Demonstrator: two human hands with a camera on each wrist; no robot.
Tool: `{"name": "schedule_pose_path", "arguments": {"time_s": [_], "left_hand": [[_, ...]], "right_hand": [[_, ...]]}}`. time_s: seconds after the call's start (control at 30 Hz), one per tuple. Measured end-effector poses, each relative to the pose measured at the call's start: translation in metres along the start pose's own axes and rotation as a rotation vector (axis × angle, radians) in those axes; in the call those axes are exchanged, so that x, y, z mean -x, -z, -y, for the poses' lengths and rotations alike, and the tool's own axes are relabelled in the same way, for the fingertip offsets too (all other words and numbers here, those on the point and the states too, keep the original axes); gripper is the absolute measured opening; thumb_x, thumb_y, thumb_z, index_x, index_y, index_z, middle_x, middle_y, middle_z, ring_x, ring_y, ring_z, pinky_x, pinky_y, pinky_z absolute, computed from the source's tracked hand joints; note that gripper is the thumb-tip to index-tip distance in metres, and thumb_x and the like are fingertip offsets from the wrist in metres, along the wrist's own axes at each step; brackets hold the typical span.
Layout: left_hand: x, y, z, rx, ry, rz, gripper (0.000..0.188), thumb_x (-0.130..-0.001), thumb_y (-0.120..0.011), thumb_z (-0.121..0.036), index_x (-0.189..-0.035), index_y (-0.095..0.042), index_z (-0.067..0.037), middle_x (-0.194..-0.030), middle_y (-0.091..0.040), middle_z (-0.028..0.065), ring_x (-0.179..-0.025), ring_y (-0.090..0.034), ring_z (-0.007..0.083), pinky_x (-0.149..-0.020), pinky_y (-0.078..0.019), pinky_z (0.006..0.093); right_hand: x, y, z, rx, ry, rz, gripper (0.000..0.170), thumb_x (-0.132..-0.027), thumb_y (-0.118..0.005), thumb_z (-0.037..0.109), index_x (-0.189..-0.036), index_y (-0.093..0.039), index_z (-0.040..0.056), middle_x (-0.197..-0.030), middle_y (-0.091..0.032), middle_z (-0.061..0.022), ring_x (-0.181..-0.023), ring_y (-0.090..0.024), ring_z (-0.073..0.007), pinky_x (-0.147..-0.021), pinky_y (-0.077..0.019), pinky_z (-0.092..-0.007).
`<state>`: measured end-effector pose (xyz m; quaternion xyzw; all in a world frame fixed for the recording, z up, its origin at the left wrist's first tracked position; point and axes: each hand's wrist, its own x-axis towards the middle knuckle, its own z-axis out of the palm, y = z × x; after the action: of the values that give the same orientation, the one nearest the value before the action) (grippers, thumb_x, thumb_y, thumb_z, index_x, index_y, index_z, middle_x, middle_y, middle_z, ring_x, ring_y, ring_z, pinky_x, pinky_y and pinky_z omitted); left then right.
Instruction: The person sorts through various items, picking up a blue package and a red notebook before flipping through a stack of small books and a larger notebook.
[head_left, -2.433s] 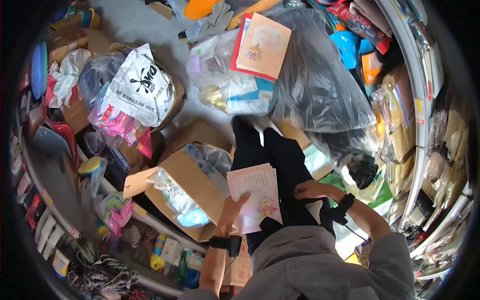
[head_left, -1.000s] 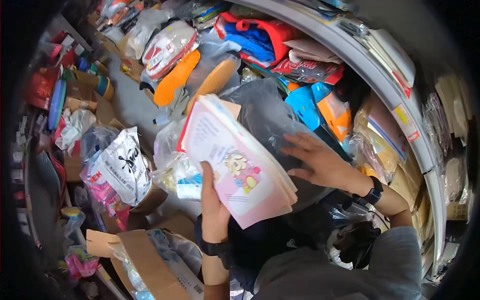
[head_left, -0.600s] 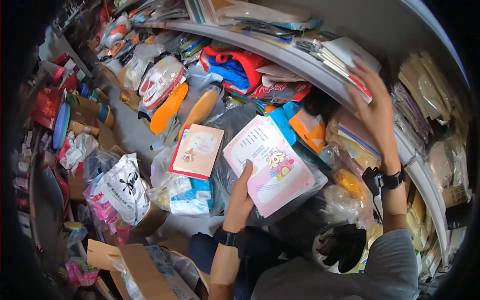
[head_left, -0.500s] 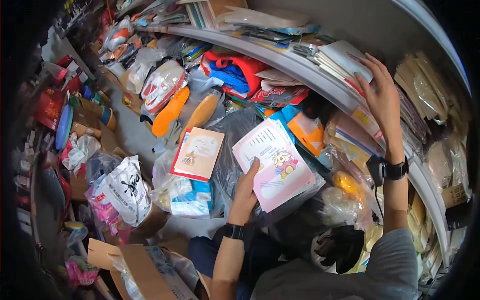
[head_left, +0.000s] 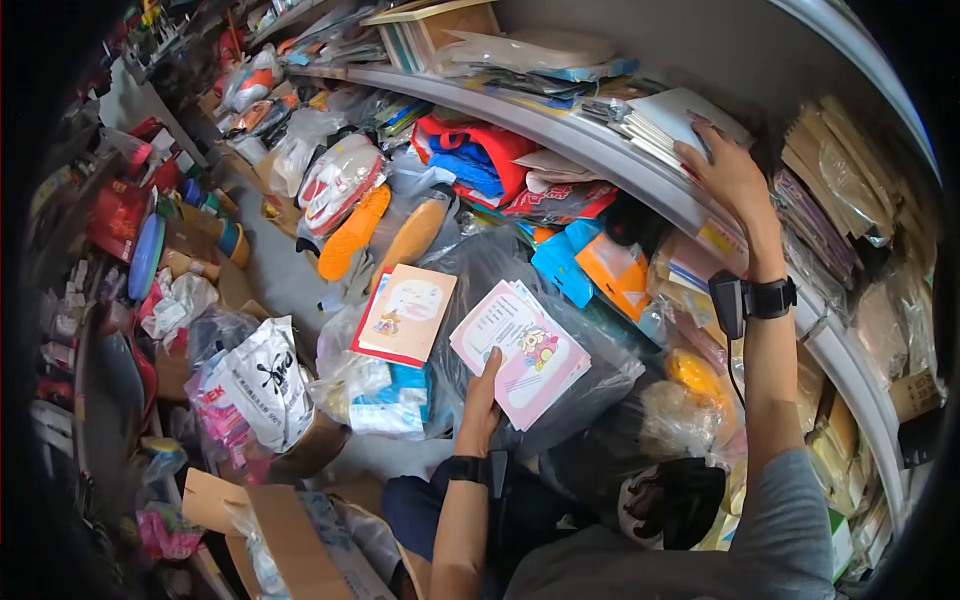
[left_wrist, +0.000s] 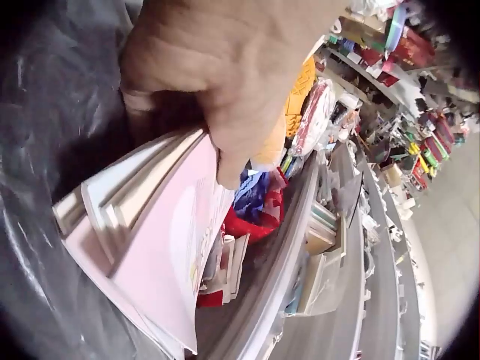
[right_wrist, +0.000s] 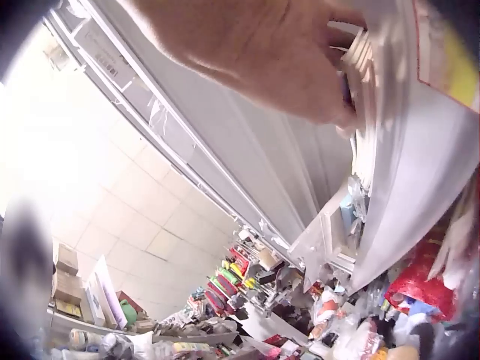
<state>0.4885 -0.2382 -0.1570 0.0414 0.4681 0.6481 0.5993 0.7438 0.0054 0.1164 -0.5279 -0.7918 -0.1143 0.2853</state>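
My left hand [head_left: 482,408] grips a stack of pink booklets [head_left: 535,385] with a cartoon animal on the top cover, its thumb lying across that cover. In the left wrist view, the page edges of the booklets [left_wrist: 169,232] fan apart below the fingers. Over at the shelf, my right hand [head_left: 738,178] holds the near edge of a pile of thin white-covered booklets [head_left: 665,112]. The right wrist view has its thumb against the edges of the pile [right_wrist: 366,97], with the other fingers partly hidden. A peach booklet [head_left: 412,318] lies on a red one at the centre.
The grey shelf edge [head_left: 575,130] curves between the floor goods and the pile. Clear plastic bags [head_left: 590,400], orange insoles [head_left: 355,235] and a red bag [head_left: 505,150] crowd below. A cardboard box [head_left: 290,540] stands at lower left, near a white detergent bag [head_left: 265,385].
The pink booklets have risen from the lap to over the plastic bags in my left hand. My right hand has left the lap, passed the booklets and reached the white pile on the shelf.
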Motion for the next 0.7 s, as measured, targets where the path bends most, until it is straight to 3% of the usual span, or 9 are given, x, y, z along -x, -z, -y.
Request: {"name": "schedule_pose_path", "arguments": {"time_s": [0.17,0.27,0.4,0.5,0.6,0.67,0.7], "left_hand": [[0.002,0.004,0.005,0.043,-0.027,-0.005,0.055,-0.088,-0.061,-0.033,-0.126,-0.045,0.004,-0.118,-0.056,0.0113,-0.102,-0.059,0.0201,-0.084,-0.0498,0.0304],[0.003,0.008,0.007,0.096,-0.024,0.006,0.054,-0.089,-0.06,-0.033,-0.126,-0.045,0.003,-0.118,-0.056,0.012,-0.102,-0.059,0.0208,-0.084,-0.0503,0.0314],[0.007,0.012,0.007,0.12,-0.006,-0.009,0.053,-0.089,-0.061,-0.033,-0.126,-0.045,0.002,-0.118,-0.057,0.0112,-0.102,-0.059,0.0204,-0.084,-0.0502,0.0311],[0.01,0.014,0.008,0.136,-0.01,0.0,0.053,-0.088,-0.061,-0.033,-0.126,-0.046,0.002,-0.117,-0.057,0.0107,-0.102,-0.059,0.02,-0.084,-0.0501,0.0306],[0.012,0.011,0.006,0.139,-0.01,-0.003,0.053,-0.089,-0.06,-0.033,-0.126,-0.046,0.002,-0.117,-0.057,0.0107,-0.102,-0.059,0.0199,-0.084,-0.05,0.0302],[0.012,0.011,0.006,0.142,-0.01,0.003,0.053,-0.089,-0.06,-0.032,-0.126,-0.045,0.002,-0.117,-0.057,0.0109,-0.102,-0.059,0.0201,-0.085,-0.05,0.0304],[0.01,0.011,0.007,0.146,-0.011,0.001,0.053,-0.089,-0.06,-0.032,-0.126,-0.045,0.002,-0.117,-0.057,0.0109,-0.102,-0.059,0.0201,-0.085,-0.05,0.0304]], "right_hand": [[0.0,0.006,0.007,0.069,-0.022,-0.003,0.038,-0.09,-0.048,0.037,-0.108,-0.061,0.0062,-0.089,-0.065,-0.0195,-0.087,-0.061,-0.037,-0.075,-0.0489,-0.0438],[0.0,-0.004,0.003,0.272,0.089,-0.112,0.023,-0.091,-0.045,0.023,-0.086,-0.059,0.0052,-0.076,-0.065,-0.0171,-0.07,-0.064,-0.0352,-0.06,-0.0504,-0.0427],[-0.003,0.002,-0.003,0.373,0.051,-0.105,0.016,-0.09,-0.044,0.017,-0.091,-0.056,0.0058,-0.076,-0.065,-0.0165,-0.07,-0.064,-0.0346,-0.059,-0.0504,-0.0431],[-0.006,0.021,-0.01,0.323,0.077,-0.266,0.012,-0.089,-0.044,0.015,-0.097,-0.05,0.0079,-0.079,-0.063,-0.017,-0.072,-0.063,-0.0362,-0.059,-0.0491,-0.0452],[0.0,0.054,-0.003,0.145,-0.045,-0.474,0.016,-0.093,-0.043,0.024,-0.101,-0.051,0.0124,-0.081,-0.063,-0.0178,-0.077,-0.061,-0.0393,-0.061,-0.0465,-0.0465],[0.008,0.078,0.01,0.072,-0.098,-0.664,0.022,-0.095,-0.043,0.03,-0.104,-0.054,0.0137,-0.085,-0.063,-0.0178,-0.079,-0.061,-0.0388,-0.061,-0.0477,-0.0434],[0.013,0.09,0.016,0.068,-0.096,-0.748,0.024,-0.096,-0.045,0.031,-0.106,-0.058,0.0138,-0.085,-0.064,-0.0163,-0.074,-0.063,-0.034,-0.062,-0.0486,-0.0365]]}}
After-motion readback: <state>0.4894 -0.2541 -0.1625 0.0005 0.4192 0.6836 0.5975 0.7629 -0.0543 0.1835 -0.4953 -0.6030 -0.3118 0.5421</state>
